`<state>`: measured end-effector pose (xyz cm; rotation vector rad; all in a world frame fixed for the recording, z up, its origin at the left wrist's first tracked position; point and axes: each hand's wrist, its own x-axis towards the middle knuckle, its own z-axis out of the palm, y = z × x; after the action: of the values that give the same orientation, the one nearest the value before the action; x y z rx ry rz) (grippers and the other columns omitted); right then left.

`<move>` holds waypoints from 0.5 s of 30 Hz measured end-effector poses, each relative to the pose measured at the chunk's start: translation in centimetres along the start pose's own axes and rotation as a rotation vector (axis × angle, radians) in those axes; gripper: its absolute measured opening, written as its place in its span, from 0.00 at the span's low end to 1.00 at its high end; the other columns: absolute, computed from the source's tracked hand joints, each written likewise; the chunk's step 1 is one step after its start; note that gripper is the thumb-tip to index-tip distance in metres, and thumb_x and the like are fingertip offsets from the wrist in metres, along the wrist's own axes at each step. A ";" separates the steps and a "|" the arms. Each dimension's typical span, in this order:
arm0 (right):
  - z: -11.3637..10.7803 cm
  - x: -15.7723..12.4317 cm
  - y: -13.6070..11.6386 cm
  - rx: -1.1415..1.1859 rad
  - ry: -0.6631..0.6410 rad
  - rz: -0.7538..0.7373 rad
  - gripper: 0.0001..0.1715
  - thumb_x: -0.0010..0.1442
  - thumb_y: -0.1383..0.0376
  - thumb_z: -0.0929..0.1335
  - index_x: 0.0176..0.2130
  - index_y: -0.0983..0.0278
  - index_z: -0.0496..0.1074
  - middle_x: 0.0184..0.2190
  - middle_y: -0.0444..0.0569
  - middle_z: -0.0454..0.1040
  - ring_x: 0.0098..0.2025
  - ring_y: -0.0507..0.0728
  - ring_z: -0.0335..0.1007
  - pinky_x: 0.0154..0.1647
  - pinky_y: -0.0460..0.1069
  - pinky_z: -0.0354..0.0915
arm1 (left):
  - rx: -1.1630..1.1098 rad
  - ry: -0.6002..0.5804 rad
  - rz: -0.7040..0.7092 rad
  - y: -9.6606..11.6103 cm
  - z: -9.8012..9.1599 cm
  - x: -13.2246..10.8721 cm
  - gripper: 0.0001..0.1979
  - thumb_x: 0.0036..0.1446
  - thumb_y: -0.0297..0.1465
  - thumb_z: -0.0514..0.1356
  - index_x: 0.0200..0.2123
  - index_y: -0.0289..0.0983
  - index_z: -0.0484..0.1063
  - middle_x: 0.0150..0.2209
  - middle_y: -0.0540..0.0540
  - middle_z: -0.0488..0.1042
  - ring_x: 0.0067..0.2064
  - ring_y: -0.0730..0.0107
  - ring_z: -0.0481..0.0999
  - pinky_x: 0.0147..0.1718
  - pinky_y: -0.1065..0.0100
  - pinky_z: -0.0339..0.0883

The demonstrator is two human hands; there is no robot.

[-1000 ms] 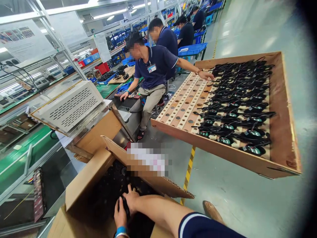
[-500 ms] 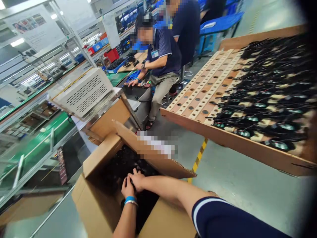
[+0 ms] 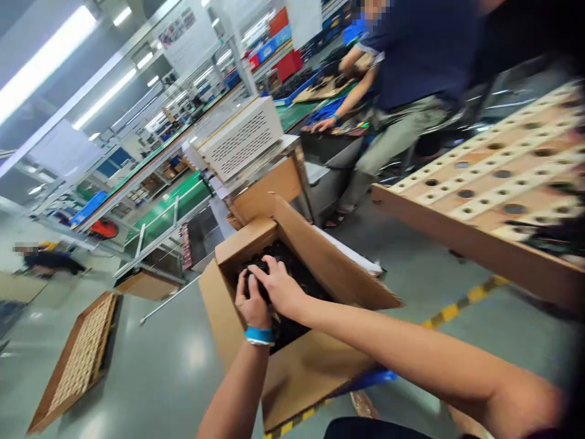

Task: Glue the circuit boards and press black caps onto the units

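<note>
My left hand (image 3: 253, 303), with a blue band at the wrist, reaches into an open cardboard box (image 3: 320, 366). Its fingers are curled around a dark black part (image 3: 262, 289), whose exact kind I cannot make out. From the right, my right hand (image 3: 282, 285) lies over the same part, fingers bent and pressing on it beside the left hand. More black parts (image 3: 290, 329) fill the inside of the box beneath both hands. The box flaps stand folded outward.
A wooden tray (image 3: 457, 244) with drilled strips and black cabled parts stands at right. Another tray (image 3: 82, 353) lies at left. A grey vented case (image 3: 247, 143) sits behind the box. A co-worker (image 3: 420, 55) sits beyond. Yellow-black tape (image 3: 450, 312) marks the floor.
The view has swung left, so the box and co-worker appear further right and the right tray is partly cut off. Both hands remain together in the box, now near its far left corner.
</note>
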<state>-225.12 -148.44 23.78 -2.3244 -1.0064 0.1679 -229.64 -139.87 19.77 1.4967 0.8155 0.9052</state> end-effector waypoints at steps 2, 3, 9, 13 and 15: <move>-3.3 -1.6 -1.0 -0.038 0.099 -0.016 0.28 0.65 0.68 0.58 0.62 0.49 0.57 0.61 0.54 0.50 0.53 0.61 0.57 0.46 0.52 0.67 | -0.055 -0.036 0.076 3.6 0.5 -1.7 0.19 0.56 0.40 0.60 0.47 0.37 0.73 0.50 0.44 0.75 0.53 0.64 0.72 0.56 0.65 0.62; -5.0 -2.5 -1.1 -0.062 0.168 -0.047 0.27 0.66 0.65 0.57 0.62 0.48 0.56 0.61 0.53 0.50 0.52 0.60 0.57 0.48 0.52 0.67 | -0.079 -0.028 0.158 5.3 1.1 -2.7 0.19 0.55 0.42 0.60 0.47 0.37 0.74 0.49 0.44 0.75 0.51 0.63 0.73 0.55 0.63 0.64; -15.9 -10.3 4.5 -0.233 0.698 -0.076 0.25 0.67 0.64 0.56 0.62 0.56 0.59 0.56 0.60 0.54 0.51 0.62 0.56 0.51 0.59 0.64 | -0.197 -0.264 0.531 13.5 10.2 -11.2 0.18 0.56 0.40 0.61 0.47 0.38 0.74 0.47 0.46 0.76 0.50 0.61 0.74 0.53 0.58 0.66; -22.1 -17.8 13.1 -0.217 0.814 0.127 0.28 0.64 0.68 0.59 0.62 0.56 0.58 0.57 0.58 0.51 0.53 0.63 0.54 0.53 0.59 0.63 | -0.224 -0.581 0.583 14.8 20.0 -19.8 0.17 0.57 0.39 0.60 0.48 0.38 0.73 0.46 0.45 0.76 0.49 0.64 0.74 0.52 0.61 0.66; -24.5 -21.7 19.0 -0.230 0.833 0.209 0.31 0.61 0.71 0.60 0.62 0.59 0.58 0.57 0.59 0.50 0.56 0.64 0.52 0.55 0.60 0.62 | -0.244 -0.696 0.522 13.9 25.7 -25.1 0.18 0.57 0.39 0.60 0.47 0.37 0.73 0.47 0.44 0.75 0.50 0.64 0.74 0.53 0.61 0.66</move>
<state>-220.38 -185.38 30.56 -2.3325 -0.3709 -0.8092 -218.42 -175.34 29.82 1.6724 -0.1968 0.7327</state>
